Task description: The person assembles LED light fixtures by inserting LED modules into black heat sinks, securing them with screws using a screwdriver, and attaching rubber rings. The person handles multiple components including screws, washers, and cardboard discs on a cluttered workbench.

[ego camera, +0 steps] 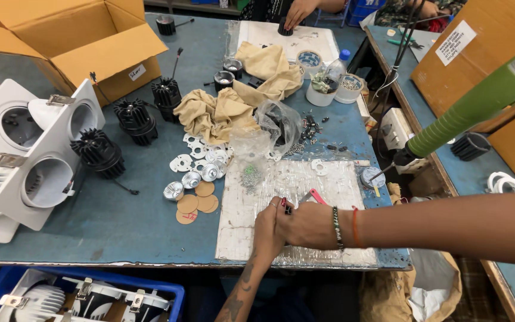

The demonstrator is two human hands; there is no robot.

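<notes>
In the blue crate (168, 293) below the table edge sit finished white ribbed lamp housings with metal spring clips, so some units look complete. On the plastic-wrapped white work board (239, 232) both hands meet: the left hand (267, 229) has its fingers curled together against the right hand (308, 225), whose fingers are pressed tight around a small dark part (288, 209) that is mostly hidden. A pink-handled tool (318, 197) lies just beyond the knuckles. Judging from the loose stock, plenty of assembly remains.

To the left lie round brown card discs (195, 204), shiny faceted silver reflectors (192, 179) and flat white cut-out plates (187, 156). A small heap of tiny screws (250, 177) rests on the board under a crumpled clear bag (278, 122). Farther left, black finned heat sinks (99, 152) with trailing wires stand on the scuffed blue tabletop (120, 220), beside glossy white square twin-lamp frames (37, 155). A green electric screwdriver (478, 104) hangs in from the right.

Beyond sit a rumpled tan cloth (233, 101), white cups of small parts (329, 89), an open cardboard box (78, 42), and another person's hand (298, 11) on a dark part at the far edge
</notes>
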